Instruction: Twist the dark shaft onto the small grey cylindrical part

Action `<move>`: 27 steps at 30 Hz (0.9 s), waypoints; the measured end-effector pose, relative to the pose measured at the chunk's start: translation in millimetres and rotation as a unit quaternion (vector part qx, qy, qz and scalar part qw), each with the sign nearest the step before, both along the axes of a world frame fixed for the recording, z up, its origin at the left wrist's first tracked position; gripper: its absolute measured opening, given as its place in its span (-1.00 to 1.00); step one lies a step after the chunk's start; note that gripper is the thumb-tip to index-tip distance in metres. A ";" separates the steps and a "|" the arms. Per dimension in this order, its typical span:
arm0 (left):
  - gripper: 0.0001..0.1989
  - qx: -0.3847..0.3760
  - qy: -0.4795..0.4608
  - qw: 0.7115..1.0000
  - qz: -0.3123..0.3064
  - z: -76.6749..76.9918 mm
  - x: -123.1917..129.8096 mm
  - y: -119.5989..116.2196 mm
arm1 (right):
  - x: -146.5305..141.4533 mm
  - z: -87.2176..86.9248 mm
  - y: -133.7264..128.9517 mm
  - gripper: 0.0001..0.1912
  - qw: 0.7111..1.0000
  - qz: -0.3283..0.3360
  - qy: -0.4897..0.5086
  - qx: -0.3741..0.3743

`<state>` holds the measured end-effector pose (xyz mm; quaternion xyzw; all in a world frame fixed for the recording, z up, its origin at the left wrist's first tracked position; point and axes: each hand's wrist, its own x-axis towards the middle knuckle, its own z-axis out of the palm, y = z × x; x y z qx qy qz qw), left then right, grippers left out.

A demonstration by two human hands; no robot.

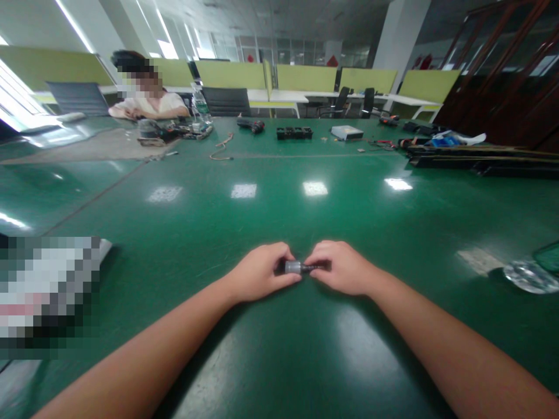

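Head view: two bare hands meet near the middle of a glossy green surface point(271, 221), holding one small part between them. The left hand point(264, 270) has its grip closed around the grey cylinder point(293, 267), thumb on the near side and fingers on the far side, with the cylinder's left end lost in the palm. The right hand point(343, 265) keeps a narrow pinch on the thin dark rod point(312, 268) that runs rightward from the cylinder, in line with it; its far end is hidden by the fingers. The part lies roughly level, and whether it touches the surface I cannot tell. The fingertips of the two hands are close but apart.

At the left edge sits a pixelated item point(48, 291); at the right edge, a clear glass object point(530, 277). Along the far side are a cord point(222, 149), a drill point(251, 124), a black block point(294, 133) and a white box point(347, 132), with dark strips point(476, 158) stacked to the right. A person point(151, 105) in a pale top sits at far left, beside a bottle point(200, 105).
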<state>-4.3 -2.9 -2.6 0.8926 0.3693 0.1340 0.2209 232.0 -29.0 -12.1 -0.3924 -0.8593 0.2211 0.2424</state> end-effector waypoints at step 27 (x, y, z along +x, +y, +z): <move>-0.74 0.005 0.003 1.000 0.002 -2.1 -1.9 -0.2 | 4.2 5.2 -1.1 -0.82 1.000 -0.015 -0.024 -0.010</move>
